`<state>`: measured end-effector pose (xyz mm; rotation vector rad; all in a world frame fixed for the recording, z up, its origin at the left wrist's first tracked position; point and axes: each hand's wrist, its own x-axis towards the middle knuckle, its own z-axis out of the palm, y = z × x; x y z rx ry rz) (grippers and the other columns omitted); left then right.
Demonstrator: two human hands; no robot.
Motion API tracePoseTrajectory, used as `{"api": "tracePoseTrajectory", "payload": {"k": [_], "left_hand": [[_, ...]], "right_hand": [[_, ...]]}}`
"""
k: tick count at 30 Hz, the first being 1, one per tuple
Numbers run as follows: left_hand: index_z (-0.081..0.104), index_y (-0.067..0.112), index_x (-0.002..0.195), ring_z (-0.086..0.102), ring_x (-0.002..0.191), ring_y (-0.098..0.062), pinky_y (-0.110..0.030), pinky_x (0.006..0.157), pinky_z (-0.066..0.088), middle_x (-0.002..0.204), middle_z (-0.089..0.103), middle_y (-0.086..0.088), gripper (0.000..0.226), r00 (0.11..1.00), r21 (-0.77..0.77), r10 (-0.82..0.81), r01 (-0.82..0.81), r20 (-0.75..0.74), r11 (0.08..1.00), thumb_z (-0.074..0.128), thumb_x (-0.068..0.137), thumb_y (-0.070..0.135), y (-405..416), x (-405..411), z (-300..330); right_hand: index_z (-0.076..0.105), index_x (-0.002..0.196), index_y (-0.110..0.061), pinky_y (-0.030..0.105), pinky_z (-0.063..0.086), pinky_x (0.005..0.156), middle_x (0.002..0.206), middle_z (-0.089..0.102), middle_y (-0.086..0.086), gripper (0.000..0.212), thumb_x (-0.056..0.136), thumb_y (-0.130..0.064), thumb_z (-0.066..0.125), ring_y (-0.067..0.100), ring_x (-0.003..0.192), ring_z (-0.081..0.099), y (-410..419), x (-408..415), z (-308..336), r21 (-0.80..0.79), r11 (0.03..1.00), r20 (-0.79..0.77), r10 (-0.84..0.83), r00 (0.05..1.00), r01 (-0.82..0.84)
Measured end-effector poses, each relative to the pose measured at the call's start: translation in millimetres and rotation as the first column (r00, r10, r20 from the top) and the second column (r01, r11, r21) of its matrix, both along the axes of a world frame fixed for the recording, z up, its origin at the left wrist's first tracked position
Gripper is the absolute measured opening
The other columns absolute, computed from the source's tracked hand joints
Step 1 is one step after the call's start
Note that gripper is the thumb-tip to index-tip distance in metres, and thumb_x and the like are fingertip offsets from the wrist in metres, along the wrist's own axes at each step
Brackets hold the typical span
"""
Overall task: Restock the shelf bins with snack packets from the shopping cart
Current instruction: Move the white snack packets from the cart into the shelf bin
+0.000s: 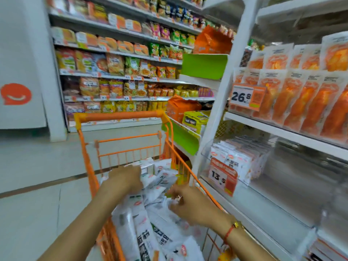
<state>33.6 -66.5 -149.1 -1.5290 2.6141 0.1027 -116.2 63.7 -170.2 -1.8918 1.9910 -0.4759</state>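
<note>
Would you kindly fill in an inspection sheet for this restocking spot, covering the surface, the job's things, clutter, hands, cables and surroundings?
Surface: pale tiled floor with a dark strip across it.
Job's things: orange shopping cart heaped with white snack packets; clear shelf bin to the right holds matching white packets behind a 13.5 price tag, with bare space further along.
Clutter: nothing seen.
Hands: left hand and right hand are both down among the packets in the cart; blur hides whether either grips one.
Cables: nothing seen.
Surroundings: orange packets on the shelf above, tagged 26.8; noodle shelves ahead; green dividers; red bracelet on the right wrist.
</note>
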Motion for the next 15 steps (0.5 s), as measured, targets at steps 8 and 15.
{"api": "tracePoseTrajectory", "payload": {"k": [8,15], "left_hand": [[0.053,0.033,0.13,0.051,0.124,-0.021,-0.031,0.097,0.04,0.139,0.052,0.003,0.038,0.992,0.008,-0.041,0.042,-0.121,0.999,0.03,0.101,0.036,-21,22,-21],[0.056,0.035,0.126,0.055,0.118,-0.015,-0.027,0.087,0.044,0.133,0.055,0.01,0.033,0.939,0.024,-0.043,0.055,-0.341,0.998,0.049,0.094,0.026,-49,37,-23]], "right_hand": [[0.0,0.153,-0.024,0.033,0.014,0.119,0.161,-0.002,-0.003,0.079,0.095,-0.01,0.051,0.018,0.148,0.004,-63,8,-14,-0.054,0.991,-0.311,0.098,0.945,-0.121],[0.055,0.134,-0.028,0.044,0.036,0.106,0.145,0.047,0.003,0.049,0.087,-0.017,0.064,0.027,0.134,0.038,-107,2,-27,-0.24,0.935,-0.523,0.103,0.846,-0.263]]}}
